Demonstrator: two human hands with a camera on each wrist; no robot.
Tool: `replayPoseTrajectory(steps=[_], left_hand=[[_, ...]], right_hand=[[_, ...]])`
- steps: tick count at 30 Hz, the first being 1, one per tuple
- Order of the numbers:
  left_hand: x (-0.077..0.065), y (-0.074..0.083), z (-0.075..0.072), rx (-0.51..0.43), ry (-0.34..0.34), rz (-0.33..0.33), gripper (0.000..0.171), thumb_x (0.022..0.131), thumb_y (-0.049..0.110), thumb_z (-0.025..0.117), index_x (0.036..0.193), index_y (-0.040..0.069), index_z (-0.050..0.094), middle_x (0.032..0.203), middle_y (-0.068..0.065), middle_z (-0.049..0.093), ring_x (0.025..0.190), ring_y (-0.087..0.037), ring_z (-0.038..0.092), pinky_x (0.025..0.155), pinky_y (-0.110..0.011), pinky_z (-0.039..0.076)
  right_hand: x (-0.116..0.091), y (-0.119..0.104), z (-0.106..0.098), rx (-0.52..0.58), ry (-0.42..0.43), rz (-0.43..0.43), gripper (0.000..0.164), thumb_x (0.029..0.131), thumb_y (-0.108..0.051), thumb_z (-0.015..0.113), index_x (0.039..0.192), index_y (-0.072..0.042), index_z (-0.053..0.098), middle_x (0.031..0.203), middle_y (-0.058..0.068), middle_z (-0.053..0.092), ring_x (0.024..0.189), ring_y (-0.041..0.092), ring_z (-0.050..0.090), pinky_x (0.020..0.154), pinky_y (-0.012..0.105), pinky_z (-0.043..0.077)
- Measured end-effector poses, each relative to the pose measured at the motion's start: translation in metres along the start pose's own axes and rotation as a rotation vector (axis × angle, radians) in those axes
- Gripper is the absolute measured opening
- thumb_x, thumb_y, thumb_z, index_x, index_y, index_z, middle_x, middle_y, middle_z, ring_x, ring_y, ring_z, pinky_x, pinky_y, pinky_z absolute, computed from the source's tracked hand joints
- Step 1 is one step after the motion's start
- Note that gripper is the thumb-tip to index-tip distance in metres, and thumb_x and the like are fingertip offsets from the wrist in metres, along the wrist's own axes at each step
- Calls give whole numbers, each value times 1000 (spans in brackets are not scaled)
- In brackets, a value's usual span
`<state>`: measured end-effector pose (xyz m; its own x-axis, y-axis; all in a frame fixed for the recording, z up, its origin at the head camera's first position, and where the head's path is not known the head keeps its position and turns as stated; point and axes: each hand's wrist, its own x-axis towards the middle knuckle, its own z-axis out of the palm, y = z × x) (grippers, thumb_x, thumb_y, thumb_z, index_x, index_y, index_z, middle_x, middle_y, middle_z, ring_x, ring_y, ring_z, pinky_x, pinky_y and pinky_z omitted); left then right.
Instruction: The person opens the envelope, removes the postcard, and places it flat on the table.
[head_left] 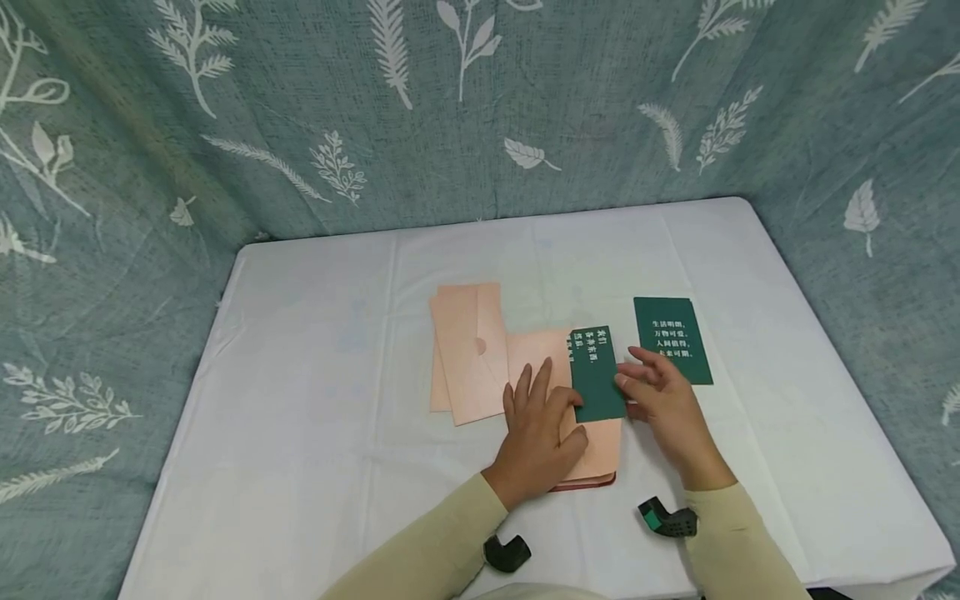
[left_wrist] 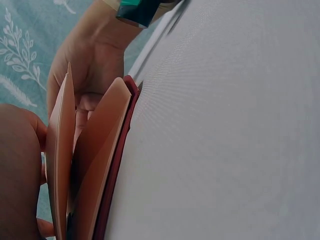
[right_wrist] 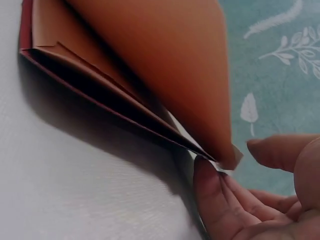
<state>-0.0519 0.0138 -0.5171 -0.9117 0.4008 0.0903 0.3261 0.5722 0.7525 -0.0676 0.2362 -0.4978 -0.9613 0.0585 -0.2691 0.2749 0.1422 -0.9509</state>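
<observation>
A peach paper booklet with a dark red back cover (head_left: 581, 486) lies before me, its peach layers (left_wrist: 61, 150) standing apart in the left wrist view. On it is a dark green card (head_left: 597, 379) with white characters. My left hand (head_left: 534, 442) rests on the peach paper with fingers spread, its index finger touching the card's left edge. My right hand (head_left: 667, 408) is at the card's right edge. In the right wrist view its thumb stands apart from its fingers (right_wrist: 212, 192), which touch the booklet's corner. The card is hidden in both wrist views.
Peach envelopes (head_left: 471, 358) overlap left of the booklet. A second green card (head_left: 675, 333) with white characters lies beyond my right hand. All lie on a white-covered table (head_left: 300, 417); a leaf-patterned curtain (head_left: 450, 125) hangs behind. Black devices (head_left: 667, 518) are at my wrists.
</observation>
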Motion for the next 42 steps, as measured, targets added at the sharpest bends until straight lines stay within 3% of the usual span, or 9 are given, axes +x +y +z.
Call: replayPoseTrajectory(steps=[8,15,28,42], left_hand=[[-1,-1,0,-6,4,5,29,97,24,53,123,16,64,176,-21,23,162,-46,6,119,-77,-2],[0,-2,0,0,-2,6,29,98,25,53,124,17,63,176,-21,22,163,-45,5,119,-77,-2],[0,-2,1,5,7,13,28,98,24,54,123,17,64,176,-21,22,162,-45,6,119,-77,-1],[0,-1,0,-9,12,13,26,96,23,53,120,18,63,176,-21,22,163,-45,5,119,-77,-2]], right_hand=[[-1,2,6,-39,-15,11,59,107,-16,72,160,-2,50,127,21,71,92,16,71,75,28,57],[-3,-1,5,-50,-4,3,54,107,-13,71,156,0,55,117,16,70,85,16,66,72,27,56],[-3,-3,-4,-35,50,9,51,108,-9,70,156,1,56,121,20,69,90,10,71,75,26,60],[-2,-4,-16,-42,91,-3,45,109,-8,68,152,0,61,121,17,65,91,10,67,72,27,60]])
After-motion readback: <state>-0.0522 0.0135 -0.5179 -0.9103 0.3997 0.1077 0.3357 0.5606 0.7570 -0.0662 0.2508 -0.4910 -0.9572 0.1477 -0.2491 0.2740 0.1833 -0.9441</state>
